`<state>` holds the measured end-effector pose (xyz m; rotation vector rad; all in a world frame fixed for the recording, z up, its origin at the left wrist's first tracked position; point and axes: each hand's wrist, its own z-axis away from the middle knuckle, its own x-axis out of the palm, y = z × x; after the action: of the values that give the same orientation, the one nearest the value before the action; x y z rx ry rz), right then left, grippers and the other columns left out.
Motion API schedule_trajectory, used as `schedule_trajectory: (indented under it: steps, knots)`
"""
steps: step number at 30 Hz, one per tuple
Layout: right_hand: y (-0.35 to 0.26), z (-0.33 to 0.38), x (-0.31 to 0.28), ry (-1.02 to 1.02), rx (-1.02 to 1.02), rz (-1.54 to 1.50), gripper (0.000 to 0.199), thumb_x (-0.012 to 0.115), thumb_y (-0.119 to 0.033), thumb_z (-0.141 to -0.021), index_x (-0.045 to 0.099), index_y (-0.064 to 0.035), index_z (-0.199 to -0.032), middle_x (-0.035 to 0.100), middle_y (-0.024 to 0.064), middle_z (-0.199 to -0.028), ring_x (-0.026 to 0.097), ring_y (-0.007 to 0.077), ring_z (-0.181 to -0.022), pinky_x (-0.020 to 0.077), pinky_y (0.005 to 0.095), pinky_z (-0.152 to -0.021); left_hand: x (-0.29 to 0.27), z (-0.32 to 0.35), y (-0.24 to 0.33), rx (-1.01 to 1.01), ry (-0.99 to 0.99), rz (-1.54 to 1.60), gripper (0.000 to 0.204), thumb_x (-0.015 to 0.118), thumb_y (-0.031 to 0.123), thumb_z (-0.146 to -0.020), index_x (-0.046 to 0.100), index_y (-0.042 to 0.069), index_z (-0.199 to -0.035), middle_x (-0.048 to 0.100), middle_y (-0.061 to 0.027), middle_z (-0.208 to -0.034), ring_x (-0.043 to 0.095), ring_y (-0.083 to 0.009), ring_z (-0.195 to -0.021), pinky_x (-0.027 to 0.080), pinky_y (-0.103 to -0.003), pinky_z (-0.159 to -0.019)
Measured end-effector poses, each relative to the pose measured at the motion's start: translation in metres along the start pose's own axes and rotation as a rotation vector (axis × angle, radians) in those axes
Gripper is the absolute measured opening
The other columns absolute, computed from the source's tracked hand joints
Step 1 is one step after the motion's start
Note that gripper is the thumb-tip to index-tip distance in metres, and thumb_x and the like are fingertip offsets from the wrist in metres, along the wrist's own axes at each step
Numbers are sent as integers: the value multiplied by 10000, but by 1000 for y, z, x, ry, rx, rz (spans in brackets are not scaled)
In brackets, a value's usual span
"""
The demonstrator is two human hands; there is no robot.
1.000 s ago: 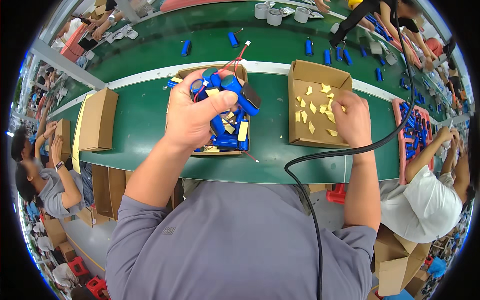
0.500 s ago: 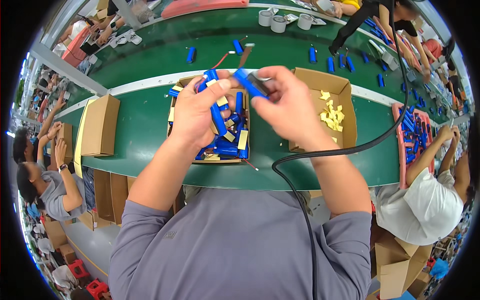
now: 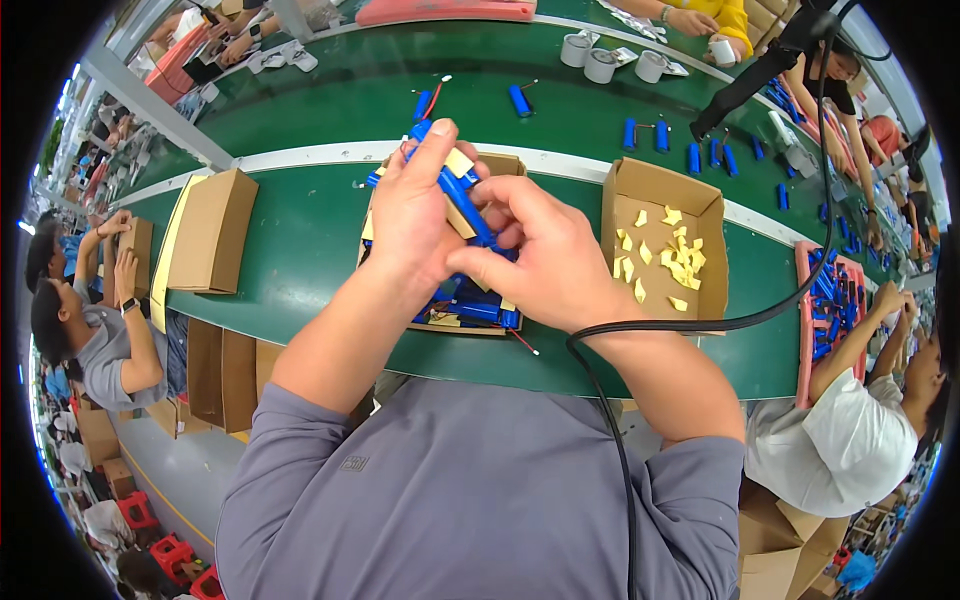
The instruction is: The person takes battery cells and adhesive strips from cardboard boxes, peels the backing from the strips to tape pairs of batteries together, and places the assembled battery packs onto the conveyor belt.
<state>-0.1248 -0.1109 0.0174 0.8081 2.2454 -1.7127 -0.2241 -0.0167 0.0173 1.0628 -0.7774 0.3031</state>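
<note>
Blue battery packs (image 3: 466, 212) with yellow pads are held over a cardboard box. My left hand (image 3: 412, 215) is wrapped round them, thumb pointing up along the top pack. Close beside it, the curled fingers and thumb of my right hand (image 3: 545, 258) grip the lower end of the same packs. How many packs lie in the grasp is partly hidden by the fingers. Beneath both hands, the box holds more blue battery packs (image 3: 475, 312), some with yellow pads; a red wire sticks out at its near right corner.
To the right, an open cardboard box (image 3: 712, 290) contains loose yellow paper pieces (image 3: 683, 262). A black cable (image 3: 700, 325) crosses over my right forearm. Closed cardboard box (image 3: 215, 230) stands left. Loose packs (image 3: 520, 100) lie beyond the white rail (image 3: 310, 156). Co-workers sit at both sides.
My right hand has come left and down against my left hand, bringing its blue pack to those held there. The whole view has shifted slightly, and the yellow pieces' box shows more fully.
</note>
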Motion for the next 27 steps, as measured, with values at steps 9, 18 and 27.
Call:
schedule_trajectory:
  steps: [9,18,27]
  knots:
    - [7,8,6,14,180,-330,222,614,-53,-784,580,20,-991,600,72,-818,594,139,-660,500,280,-605,-7,2,-5,31,-127,42,271,595,315,-888,553,76,-1008,594,-88,-885,591,-235,-834,496,-391,-739]
    - [-2,14,-20,108,403,-927,209,500,-112,-844,577,21,-986,561,53,-740,507,107,-595,433,241,-483,-11,18,-4,-151,-282,107,367,594,452,-868,584,117,-1020,612,-56,-978,603,-220,-867,522,-363,-705]
    - [-4,22,-25,166,306,-608,207,499,-114,-893,591,14,-1026,584,43,-793,534,92,-666,451,229,-531,-19,20,-9,-51,-445,-151,291,689,162,-814,563,51,-1052,620,-73,-970,602,-163,-811,474,-288,-570]
